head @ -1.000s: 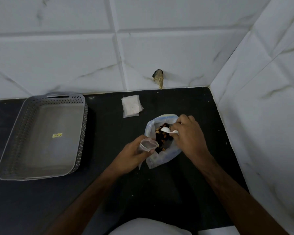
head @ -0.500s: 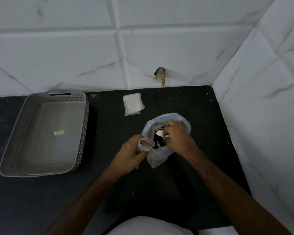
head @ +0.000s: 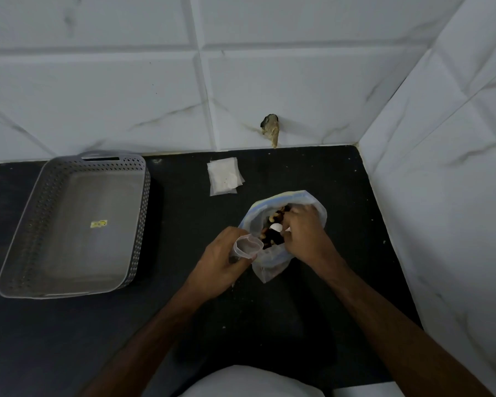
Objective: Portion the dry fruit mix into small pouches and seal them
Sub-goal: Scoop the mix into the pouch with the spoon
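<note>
Two hands meet at frame centre: the right hand (head: 304,236), deep in the bag (head: 284,262) of dry fruit mix (head: 275,222), seemingly pinches a white spoon (head: 276,227), while left-hand fingers (head: 226,239) hold the open pouch (head: 246,247) just left of it.

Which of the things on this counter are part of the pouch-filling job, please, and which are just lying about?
In use:
- small clear pouch, held open by the left hand
- white spoon, in the right hand
- bag of dry fruit mix
- stack of spare pouches

Lying about:
- grey perforated basket, nothing in it but a small sticker
- black counter
</note>
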`<state>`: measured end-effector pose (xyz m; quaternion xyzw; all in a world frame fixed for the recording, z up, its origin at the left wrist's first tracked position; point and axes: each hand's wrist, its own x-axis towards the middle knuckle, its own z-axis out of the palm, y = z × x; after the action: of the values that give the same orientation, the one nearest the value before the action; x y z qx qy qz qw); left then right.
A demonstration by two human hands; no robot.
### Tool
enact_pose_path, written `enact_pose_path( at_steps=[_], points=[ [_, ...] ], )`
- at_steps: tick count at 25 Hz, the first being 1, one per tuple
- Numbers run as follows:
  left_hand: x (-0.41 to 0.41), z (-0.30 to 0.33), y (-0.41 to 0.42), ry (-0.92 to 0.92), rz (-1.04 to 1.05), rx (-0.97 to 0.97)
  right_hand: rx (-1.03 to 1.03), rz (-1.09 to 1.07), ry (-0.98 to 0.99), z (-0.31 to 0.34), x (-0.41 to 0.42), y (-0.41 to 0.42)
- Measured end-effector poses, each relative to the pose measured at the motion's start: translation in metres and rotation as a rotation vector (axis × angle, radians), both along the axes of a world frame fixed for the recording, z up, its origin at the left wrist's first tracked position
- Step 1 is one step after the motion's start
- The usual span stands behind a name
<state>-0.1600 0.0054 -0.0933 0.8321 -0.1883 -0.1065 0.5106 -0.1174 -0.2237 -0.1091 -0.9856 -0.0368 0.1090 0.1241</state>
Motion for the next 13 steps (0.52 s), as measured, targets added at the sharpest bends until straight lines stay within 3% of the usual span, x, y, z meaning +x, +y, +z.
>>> enact_pose_path(
  at_steps=[3,6,13],
  points=[
    [-0.0008,0.0011,-0.0035,-0.010,-0.012,-0.011,0.087,-0.124,0.126,0.0008,0.0066,-0.0017],
    [-0.0029,0.0021,-0.0073,-0.023,-0.033,-0.025,0.012,-0.127,0.107,-0.0018,0.0052,-0.0002],
    [-0.0032,0.0022,-0.0091,-0.035,-0.047,-0.011,0.109,-0.264,0.135,-0.0074,0.0022,-0.0028]
  ],
)
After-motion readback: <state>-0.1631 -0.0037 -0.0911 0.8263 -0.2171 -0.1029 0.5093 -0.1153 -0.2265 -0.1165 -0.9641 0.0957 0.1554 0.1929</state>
